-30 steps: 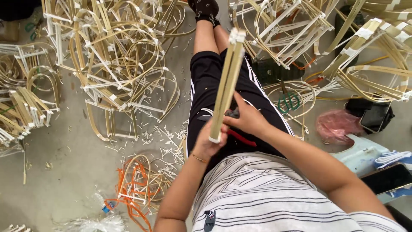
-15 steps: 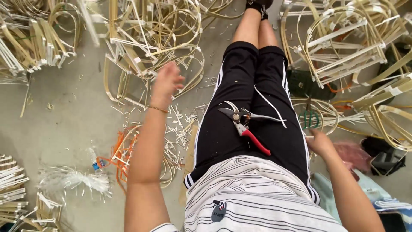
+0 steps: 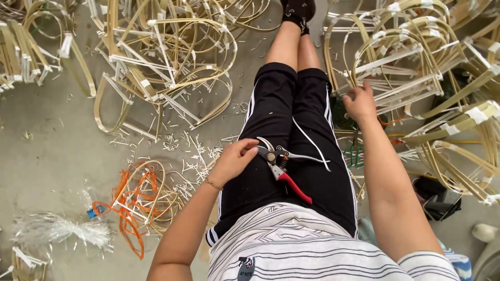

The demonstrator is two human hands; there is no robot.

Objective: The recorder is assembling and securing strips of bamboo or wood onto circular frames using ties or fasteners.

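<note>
I sit on the floor with my legs stretched out in black trousers. Pruning shears [image 3: 284, 166] with one red handle lie on my lap. My left hand [image 3: 234, 158] rests on my left thigh, its curled fingers touching the metal head of the shears. My right hand [image 3: 359, 102] reaches out to the right, fingers spread, onto a heap of bent cane frames [image 3: 416, 67] bound with white tape. It holds nothing that I can see.
More taped cane frames [image 3: 166, 67] are piled on the floor at upper left and far left. Short cane offcuts [image 3: 190, 151] litter the floor by my left leg. An orange strap tangle [image 3: 130, 203] and a clear plastic bundle [image 3: 57, 229] lie lower left. A dark bag [image 3: 437, 198] sits at right.
The cane bundle I held a second ago is gone from my hands. My left hand came back from the left pile to the shears on my lap. My right hand moved up onto the right heap.
</note>
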